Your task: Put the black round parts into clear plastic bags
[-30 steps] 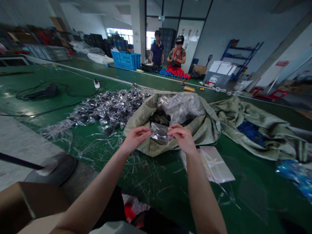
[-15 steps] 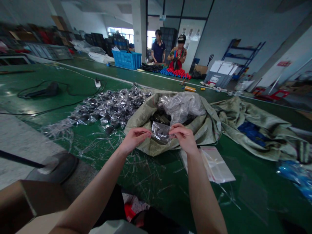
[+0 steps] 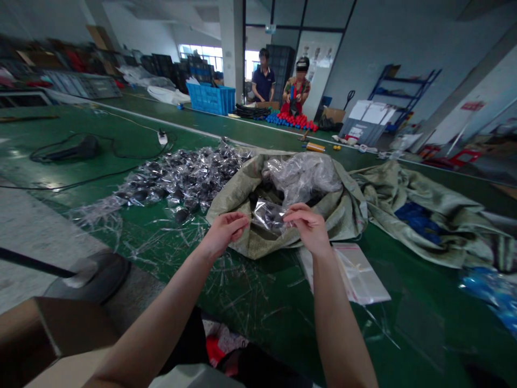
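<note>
Between my hands is a small clear plastic bag [image 3: 268,216] with a dark item inside, held over the mouth of a green-grey woven sack [image 3: 230,199]. My right hand [image 3: 309,225] pinches the bag's right end. At its left edge, my left hand [image 3: 228,230] is closed in a pinch; the thin film at those fingertips is hard to make out. Dark round items and a crumpled clear plastic liner [image 3: 302,178] show in the sack. To the left lies a heap of dark items in clear bags [image 3: 194,175].
Clear strips [image 3: 238,291] litter the green table. A stack of flat clear bags [image 3: 359,272] lies beside my right forearm. Another woven sack [image 3: 428,210] is at the right, and an open cardboard box [image 3: 72,326] at lower left. Two people work across the table behind red and blue pieces [image 3: 297,121].
My left hand has drawn slightly left and down, widening the gap between my hands. The small bag has shifted slightly right and tilted, with my right hand still on it.
</note>
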Demonstrator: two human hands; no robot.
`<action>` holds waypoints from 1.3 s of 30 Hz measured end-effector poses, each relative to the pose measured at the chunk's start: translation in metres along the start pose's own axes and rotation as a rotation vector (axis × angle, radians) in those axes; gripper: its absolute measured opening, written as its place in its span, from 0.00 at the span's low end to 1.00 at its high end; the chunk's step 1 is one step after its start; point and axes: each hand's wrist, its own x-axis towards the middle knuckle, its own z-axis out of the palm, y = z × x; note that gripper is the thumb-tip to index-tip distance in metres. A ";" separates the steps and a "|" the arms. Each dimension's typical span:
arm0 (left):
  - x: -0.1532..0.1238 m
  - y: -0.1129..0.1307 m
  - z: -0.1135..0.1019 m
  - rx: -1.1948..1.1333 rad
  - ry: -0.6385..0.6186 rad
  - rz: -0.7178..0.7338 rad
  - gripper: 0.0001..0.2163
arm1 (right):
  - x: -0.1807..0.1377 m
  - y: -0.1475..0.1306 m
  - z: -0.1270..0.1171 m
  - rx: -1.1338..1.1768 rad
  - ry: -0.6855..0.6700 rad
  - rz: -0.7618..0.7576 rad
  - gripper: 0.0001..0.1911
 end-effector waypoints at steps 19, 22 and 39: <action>0.008 -0.011 0.021 -0.021 -0.020 0.016 0.17 | 0.000 -0.003 -0.002 -0.052 -0.035 -0.051 0.11; 0.009 -0.012 0.021 -0.073 0.009 0.010 0.17 | -0.001 -0.006 -0.001 0.026 -0.054 -0.026 0.09; 0.012 -0.012 0.017 -0.209 0.130 0.095 0.16 | -0.001 -0.014 0.021 0.039 0.010 0.060 0.09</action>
